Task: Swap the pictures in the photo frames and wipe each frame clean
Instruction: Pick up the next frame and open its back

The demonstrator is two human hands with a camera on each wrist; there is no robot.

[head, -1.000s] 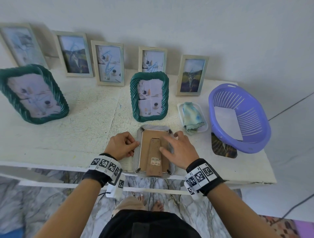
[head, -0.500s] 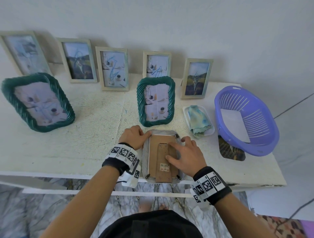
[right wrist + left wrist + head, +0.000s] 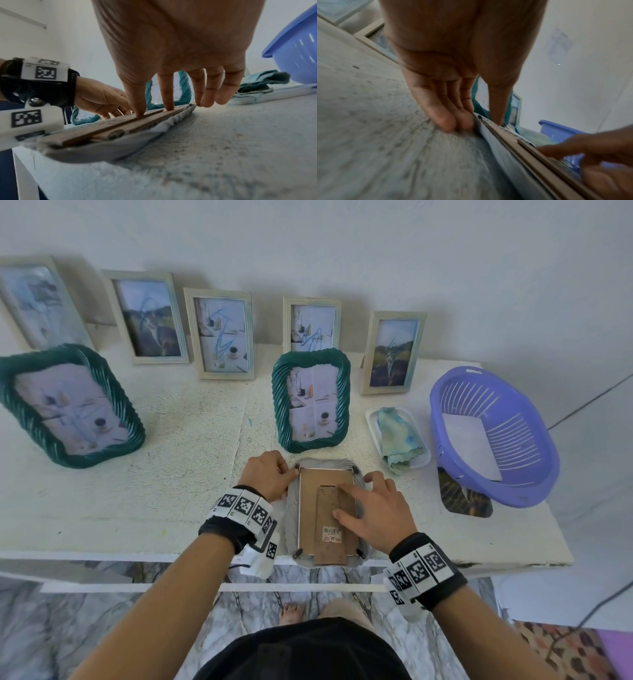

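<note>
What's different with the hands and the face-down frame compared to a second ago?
The left hand slid up along the face-down frame to its top left corner, where the fingers now touch the edge by the clip. The right hand stayed flat on the brown backing board; the frame stayed put.

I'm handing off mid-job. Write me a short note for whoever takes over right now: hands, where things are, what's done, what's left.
Left hand: fingertips at the top-left corner clip of the face-down grey frame at the white table's front edge.
Right hand: straight fingers press the frame's brown backing board.
Done: one loose landscape photo lies out by the purple basket.
Left: backing is on; whether the clips are locked can't be told. The blue-green cloth sits unused in its white tray; seven frames stand behind.
</note>
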